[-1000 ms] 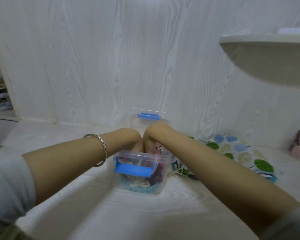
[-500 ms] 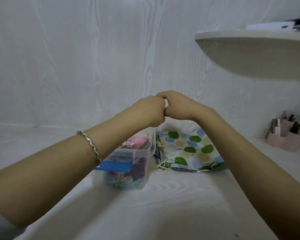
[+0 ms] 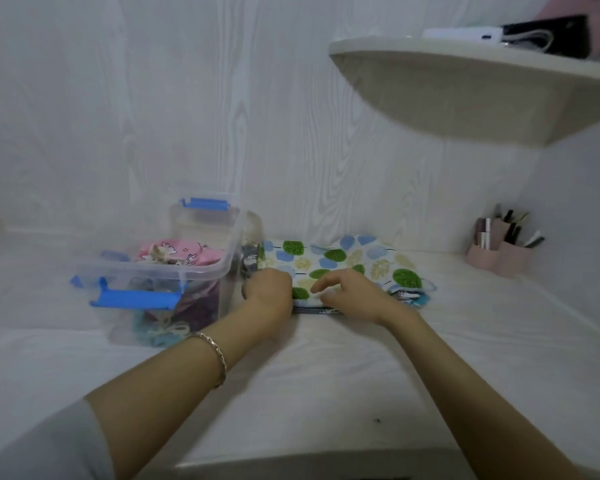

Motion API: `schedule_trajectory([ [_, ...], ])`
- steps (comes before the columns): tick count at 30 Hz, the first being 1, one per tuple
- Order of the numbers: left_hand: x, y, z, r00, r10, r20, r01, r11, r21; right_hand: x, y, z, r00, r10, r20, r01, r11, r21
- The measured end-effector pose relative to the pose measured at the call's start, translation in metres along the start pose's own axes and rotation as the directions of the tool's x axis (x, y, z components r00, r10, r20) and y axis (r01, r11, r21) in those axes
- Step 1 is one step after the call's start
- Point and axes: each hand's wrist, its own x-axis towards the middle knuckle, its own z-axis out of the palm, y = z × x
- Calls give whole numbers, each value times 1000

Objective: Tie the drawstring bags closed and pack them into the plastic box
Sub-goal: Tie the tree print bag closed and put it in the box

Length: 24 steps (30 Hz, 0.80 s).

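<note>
A clear plastic box [image 3: 201,271] with blue latches stands open at the left of the white surface. Inside it a pink printed bag [image 3: 174,252] lies on top of purple and teal bags. Right of the box a white drawstring bag with green and blue tree prints [image 3: 343,259] lies flat on other patterned bags [image 3: 409,296]. My left hand [image 3: 269,289] has its fingers curled over the tree-print bag's near left corner. My right hand [image 3: 349,296] rests on the bag's near edge with relaxed fingers, the index finger stretched out.
A pink holder with pens and tubes [image 3: 499,252] stands at the right by the wall. A rounded corner shelf [image 3: 465,91] juts out above the right side, with dark and white items on it. A wood-grain wall runs close behind the box.
Both hands came up out of the box, met in the air, then dropped onto the tree-print bag right of the box. The view swung right.
</note>
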Motion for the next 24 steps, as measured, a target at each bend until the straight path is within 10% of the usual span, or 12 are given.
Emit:
schedule_trajectory([
  [5,-3,5,-7,986,25,-163,-15,998,61,2,4,16,990,-66,-125,71,997,36],
  [8,5,3,-6,932,123,-341,-201,958,-203,4,-5,24,945,-201,-259,230,969,88],
  [14,-4,14,-10,851,-56,-523,-429,501,-752,11,-15,23,852,-168,-496,293,938,187],
  [17,-11,10,-9,893,-190,-409,-292,447,-846,14,-14,17,800,-142,-584,301,936,185],
  [24,-15,13,-19,977,13,214,210,138,-968,-2,-47,-27,670,-175,-722,458,862,216],
])
